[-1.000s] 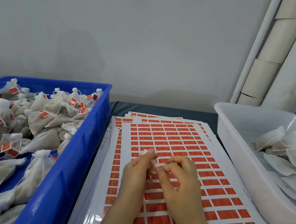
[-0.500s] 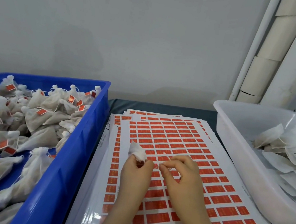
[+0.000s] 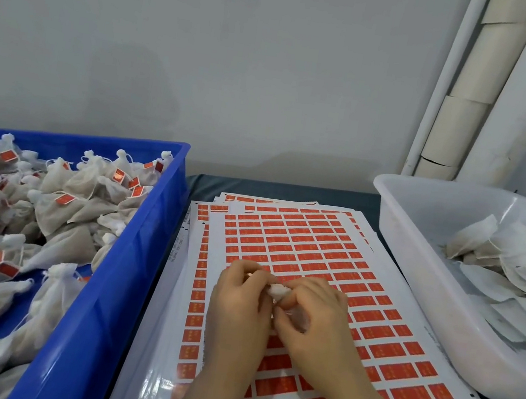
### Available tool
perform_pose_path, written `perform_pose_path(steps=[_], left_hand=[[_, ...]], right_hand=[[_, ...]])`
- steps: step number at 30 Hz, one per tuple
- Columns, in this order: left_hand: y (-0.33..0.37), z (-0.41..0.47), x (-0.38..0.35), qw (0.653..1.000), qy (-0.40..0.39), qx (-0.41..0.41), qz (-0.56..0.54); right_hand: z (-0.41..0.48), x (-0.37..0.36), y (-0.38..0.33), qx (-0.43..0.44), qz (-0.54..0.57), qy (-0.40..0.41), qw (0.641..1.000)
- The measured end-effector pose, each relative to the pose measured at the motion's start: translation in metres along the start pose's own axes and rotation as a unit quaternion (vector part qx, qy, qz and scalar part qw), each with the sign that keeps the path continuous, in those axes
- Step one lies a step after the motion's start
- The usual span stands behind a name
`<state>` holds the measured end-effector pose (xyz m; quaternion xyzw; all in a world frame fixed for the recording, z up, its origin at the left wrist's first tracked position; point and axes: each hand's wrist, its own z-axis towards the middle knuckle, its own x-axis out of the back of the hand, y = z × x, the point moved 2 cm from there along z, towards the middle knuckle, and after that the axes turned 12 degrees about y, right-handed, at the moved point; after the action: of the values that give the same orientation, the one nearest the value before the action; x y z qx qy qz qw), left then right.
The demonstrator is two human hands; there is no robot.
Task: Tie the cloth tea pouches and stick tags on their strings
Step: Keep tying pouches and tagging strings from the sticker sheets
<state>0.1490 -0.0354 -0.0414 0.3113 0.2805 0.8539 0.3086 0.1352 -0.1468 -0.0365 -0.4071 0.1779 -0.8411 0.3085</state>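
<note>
Work area: a dark table [image 3: 290, 192] against a plain grey wall [image 3: 241, 59].

Hands: both meet low in the frame, just past centre toward 6 o'clock, above the sticker sheets [image 3: 315, 251]. The left hand [image 3: 239, 305] has its fingers curled inward and grips one small white pouch [image 3: 278, 291] from the 9 o'clock side. The right hand [image 3: 318, 323] has its fingers bent and pinches the same pouch from the 3 o'clock side. Only a small crumpled part of the pouch shows in the gap between the two hands; the rest is covered by fingers. No string can be made out on it.

Sticker sheets: a fanned stack of white sheets printed with rows of red rectangular labels, lying flat on the table under the hands and running from 12 o'clock down to 5 o'clock.

At 9 o'clock of the hands: a blue crate [image 3: 110, 296], touching the edge of the sheets, heaped with tagged pouches [image 3: 78, 192]. These are gathered at the neck, and many carry a red label.

At 2 to 3 o'clock: a white tub [image 3: 413, 283] holding untied pouches [image 3: 517, 271], flat and without labels.

At 1 o'clock, behind the tub: pale cardboard tubes [image 3: 450, 125] standing against the wall.
</note>
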Motion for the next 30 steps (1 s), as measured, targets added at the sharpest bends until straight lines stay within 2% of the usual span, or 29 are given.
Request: perform_pose_path(steps=[2, 5, 13, 17, 21, 26, 30], left_hand=[[0.002, 0.002, 0.001, 0.998, 0.031, 0.048, -0.025], [0.003, 0.005, 0.001, 0.981, 0.04, 0.166, -0.09], [-0.007, 0.005, -0.005, 0.921, -0.031, 0.354, -0.157], [-0.009, 0.002, -0.006, 0.876, -0.077, 0.421, -0.223], [-0.01, 0.001, -0.006, 0.846, -0.1, 0.453, -0.262], [-0.004, 0.003, -0.005, 0.843, -0.115, 0.434, -0.296], [-0.003, 0.006, -0.004, 0.853, -0.098, 0.427, -0.282]], right_hand=[[-0.001, 0.0, -0.001, -0.012, -0.013, 0.01, 1.0], [0.0, 0.0, -0.003, -0.019, -0.018, 0.033, 0.999], [0.001, 0.002, -0.005, 0.002, -0.076, 0.104, 0.992], [-0.001, 0.0, -0.005, 0.009, -0.086, 0.096, 0.992], [-0.002, -0.001, -0.005, 0.025, -0.093, 0.086, 0.992], [-0.003, 0.001, -0.01, 0.062, -0.062, 0.089, 0.992], [-0.004, 0.002, -0.01, -0.025, 0.02, 0.039, 0.999]])
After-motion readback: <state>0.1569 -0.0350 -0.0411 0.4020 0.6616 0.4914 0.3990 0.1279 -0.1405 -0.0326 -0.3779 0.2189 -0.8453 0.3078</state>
